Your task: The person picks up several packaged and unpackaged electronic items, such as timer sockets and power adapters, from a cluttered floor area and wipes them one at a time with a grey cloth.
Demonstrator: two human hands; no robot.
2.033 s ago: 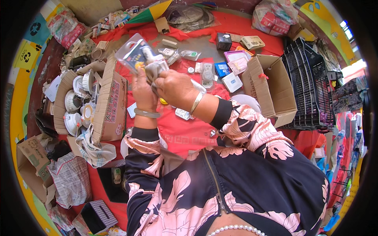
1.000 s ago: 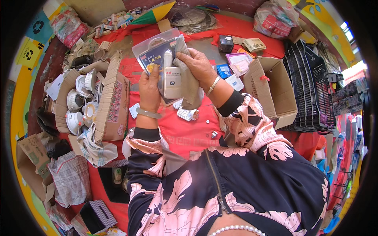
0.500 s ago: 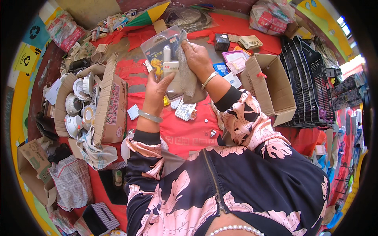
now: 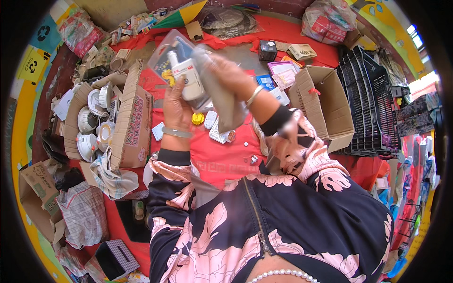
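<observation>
Left hand has its grip on the clear blister pack; right hand clenches a grey cloth. Wipe gently, keep the pack steady.

Street stall: red cloth, cardboard boxes of wares, black crates.

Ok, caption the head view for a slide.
Left hand and right hand hold up a clear plastic pack and grey cloth over a cluttered red table.
</observation>
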